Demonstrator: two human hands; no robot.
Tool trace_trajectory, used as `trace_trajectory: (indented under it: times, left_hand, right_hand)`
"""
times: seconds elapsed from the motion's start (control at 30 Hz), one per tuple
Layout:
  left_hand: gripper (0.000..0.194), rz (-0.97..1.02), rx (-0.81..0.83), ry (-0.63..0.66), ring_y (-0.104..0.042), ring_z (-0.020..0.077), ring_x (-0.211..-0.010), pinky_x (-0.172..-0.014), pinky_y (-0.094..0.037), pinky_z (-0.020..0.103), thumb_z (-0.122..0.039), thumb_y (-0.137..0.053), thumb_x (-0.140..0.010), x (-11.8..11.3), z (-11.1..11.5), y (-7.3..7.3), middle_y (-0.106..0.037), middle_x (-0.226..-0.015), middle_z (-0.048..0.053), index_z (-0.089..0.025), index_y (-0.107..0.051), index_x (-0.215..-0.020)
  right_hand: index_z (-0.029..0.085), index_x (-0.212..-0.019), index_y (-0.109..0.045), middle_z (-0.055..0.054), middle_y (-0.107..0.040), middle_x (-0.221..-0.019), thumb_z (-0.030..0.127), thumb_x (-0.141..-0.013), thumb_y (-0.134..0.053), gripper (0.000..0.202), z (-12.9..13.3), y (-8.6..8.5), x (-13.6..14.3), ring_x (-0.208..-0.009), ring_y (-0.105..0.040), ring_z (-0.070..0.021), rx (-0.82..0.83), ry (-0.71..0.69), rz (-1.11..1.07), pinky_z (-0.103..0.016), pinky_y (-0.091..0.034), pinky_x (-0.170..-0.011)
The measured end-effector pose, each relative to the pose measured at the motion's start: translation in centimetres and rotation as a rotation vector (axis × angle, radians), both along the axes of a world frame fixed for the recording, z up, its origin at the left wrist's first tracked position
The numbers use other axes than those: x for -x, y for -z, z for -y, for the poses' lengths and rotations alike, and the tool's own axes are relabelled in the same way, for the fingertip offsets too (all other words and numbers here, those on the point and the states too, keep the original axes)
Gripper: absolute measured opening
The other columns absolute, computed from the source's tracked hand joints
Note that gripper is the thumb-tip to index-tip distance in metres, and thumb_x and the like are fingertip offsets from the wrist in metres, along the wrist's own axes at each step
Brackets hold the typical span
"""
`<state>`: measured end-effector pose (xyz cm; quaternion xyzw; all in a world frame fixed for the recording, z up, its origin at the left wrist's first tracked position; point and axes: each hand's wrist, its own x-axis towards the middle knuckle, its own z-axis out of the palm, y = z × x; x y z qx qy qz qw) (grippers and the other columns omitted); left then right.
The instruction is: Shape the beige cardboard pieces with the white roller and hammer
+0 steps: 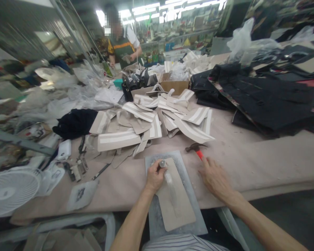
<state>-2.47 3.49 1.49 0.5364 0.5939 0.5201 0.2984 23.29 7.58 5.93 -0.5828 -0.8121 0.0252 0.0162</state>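
My left hand [156, 175] is closed around a short metal cylinder, probably a hand punch [162, 163], held upright at the top of a beige panel [179, 205]. A pale, glossy strip with a raised loop runs down the panel's middle. Under the panel lies a grey board [181, 160], overhanging the table edge towards me. To the right, my right hand [216, 179] is over the red handle of a claw hammer [199, 150], fingers curled on it. The hammer's dark head is at or close to the tabletop; most of the handle is hidden by the hand.
Beige pieces with white strips [120, 138] are heaped beyond the board. Dark fabric pieces [264, 101] lie at right. Left are small tools [77, 170], a white fan [10, 191] and plastic bags [75, 94]. Another person [124, 45] stands across the table.
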Motion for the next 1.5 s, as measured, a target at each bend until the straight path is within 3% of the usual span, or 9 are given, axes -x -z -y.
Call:
trace_trajectory:
  times: [0.1,0.2,0.27,0.4,0.6,0.83,1.0,1.23,1.5]
  left_hand:
    - [0.016,-0.006,0.011,-0.016,-0.07,0.0209,-0.086,-0.082,-0.053,0.032,-0.023,-0.067,-0.08,-0.1,0.0,0.2,-0.076,-0.09,0.004,-0.02,-0.071,-0.095]
    - [0.018,0.11,0.067,-0.034,-0.07,0.0201,-0.084,-0.08,-0.054,0.031,-0.028,-0.071,-0.078,0.0,-0.4,0.4,-0.076,-0.089,0.005,-0.018,-0.072,-0.094]
    - [0.024,0.309,0.108,-0.157,-0.07,0.0186,-0.078,-0.074,-0.055,0.029,-0.036,-0.072,-0.078,0.2,-0.8,0.4,-0.076,-0.086,0.005,-0.016,-0.07,-0.092]
    - [0.037,0.614,0.036,-0.431,-0.072,0.017,-0.076,-0.073,-0.057,0.028,-0.044,-0.078,-0.072,1.1,-1.1,-0.2,-0.076,-0.087,0.006,-0.015,-0.065,-0.092]
    - [0.037,0.424,0.032,-0.359,-0.074,0.0199,-0.081,-0.077,-0.059,0.03,-0.043,-0.08,-0.074,2.0,1.3,-1.7,-0.078,-0.089,0.008,-0.013,-0.07,-0.093]
    - [0.03,0.103,-0.225,-0.555,-0.073,0.0195,-0.087,-0.084,-0.058,0.032,-0.037,-0.078,-0.079,3.3,2.9,-7.1,-0.078,-0.095,0.008,-0.016,-0.07,-0.099]
    - [0.028,0.097,-0.345,-0.574,-0.074,0.0188,-0.084,-0.083,-0.059,0.032,-0.034,-0.077,-0.079,4.5,2.5,-9.7,-0.077,-0.09,0.006,-0.015,-0.067,-0.097]
    - [0.026,0.189,-0.022,-0.255,-0.074,0.0197,-0.081,-0.078,-0.059,0.029,-0.033,-0.077,-0.077,1.8,1.2,-4.6,-0.078,-0.09,0.007,-0.016,-0.071,-0.096]
    - [0.029,0.274,0.023,-0.285,-0.074,0.0195,-0.084,-0.08,-0.058,0.029,-0.035,-0.077,-0.076,0.8,0.4,-1.6,-0.078,-0.092,0.007,-0.016,-0.07,-0.096]
  right_hand:
    - [0.012,-0.142,-0.046,-0.022,-0.048,-0.143,0.012,-0.093,-0.044,0.049,2.2,-0.4,2.9,-0.121,-0.053,-0.0321,-0.155,-0.356,-0.217,-0.044,-0.045,-0.094]
    - [0.019,-0.135,-0.052,-0.014,-0.049,-0.144,0.003,-0.082,-0.048,0.056,4.2,-1.2,6.2,-0.111,-0.053,-0.0257,-0.06,-0.738,-0.267,-0.04,-0.047,-0.088]
    - [0.018,-0.119,-0.061,-0.012,-0.051,-0.14,0.003,-0.08,-0.051,0.043,5.0,-1.4,7.8,-0.099,-0.054,-0.0241,-0.043,-0.813,-0.192,-0.039,-0.047,-0.082]
    - [0.016,-0.106,-0.063,-0.014,-0.052,-0.138,0.007,-0.086,-0.052,0.024,5.8,-0.9,9.0,-0.097,-0.053,-0.0254,-0.158,-0.794,-0.079,-0.041,-0.044,-0.082]
    - [0.01,-0.12,-0.061,-0.018,-0.061,-0.126,0.006,-0.087,-0.05,0.034,5.9,-1.4,9.1,-0.095,-0.057,-0.0268,-0.25,-0.651,-0.017,-0.041,-0.043,-0.081]
    - [0.012,-0.098,-0.064,-0.015,-0.069,-0.086,0.004,-0.086,-0.048,0.021,1.9,-6.7,9.7,-0.077,-0.066,-0.0256,0.045,-0.355,0.037,-0.036,-0.041,-0.071]
    - [0.014,-0.104,-0.063,-0.015,-0.071,-0.092,0.032,-0.09,-0.059,0.023,0.1,-6.8,10.1,-0.084,-0.068,-0.0281,0.256,-0.132,-0.139,-0.033,-0.042,-0.067]
    - [0.012,-0.121,-0.061,-0.01,-0.072,-0.103,0.039,-0.095,-0.058,0.038,-1.4,-2.3,10.4,-0.088,-0.067,-0.0187,0.684,-0.075,-0.678,-0.025,-0.048,-0.073]
    - [0.007,-0.145,-0.045,-0.018,-0.07,-0.109,0.028,-0.091,-0.059,0.059,0.9,-3.0,10.6,-0.102,-0.065,-0.0283,0.514,-0.081,-0.575,-0.039,-0.048,-0.091]
